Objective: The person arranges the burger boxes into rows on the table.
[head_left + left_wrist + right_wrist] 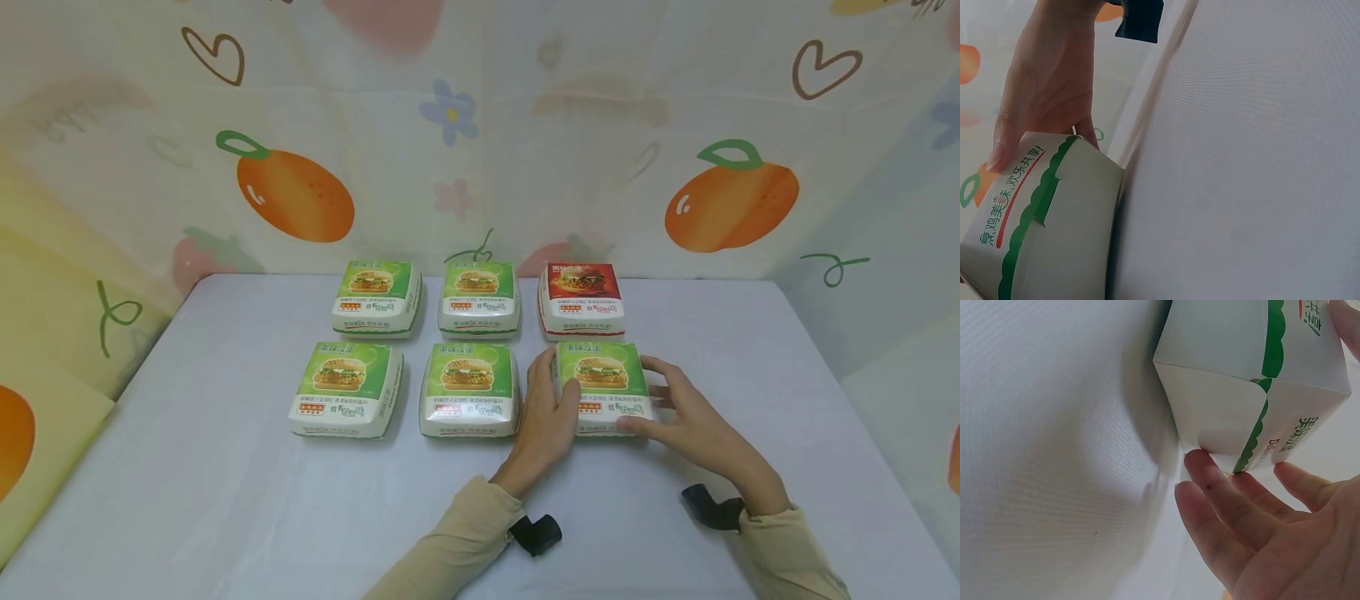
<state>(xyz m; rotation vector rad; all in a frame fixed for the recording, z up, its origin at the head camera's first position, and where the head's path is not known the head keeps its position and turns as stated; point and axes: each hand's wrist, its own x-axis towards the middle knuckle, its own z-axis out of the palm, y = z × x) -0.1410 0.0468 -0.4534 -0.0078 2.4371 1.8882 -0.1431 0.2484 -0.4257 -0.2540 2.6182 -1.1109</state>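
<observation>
A green-and-white burger box (603,379) sits at the right end of the front row, between both hands. My left hand (546,421) holds its left side, the thumb lying over the front left part; in the left wrist view that thumb (999,153) rests on the box's (1066,231) printed edge, and the other fingers are mostly hidden behind it. From the right, my right hand (693,421) grips the same box, thumb at the front right corner. In the right wrist view its fingertips (1199,459) touch the side of the box (1216,406).
Left of it in the front row are two green burger boxes, a middle one (471,387) and a left one (348,387). Behind stand two more green boxes (378,296) (480,296) and a red one (581,298). A white cloth (225,500) covers the table; a fruit-patterned curtain (510,117) hangs behind.
</observation>
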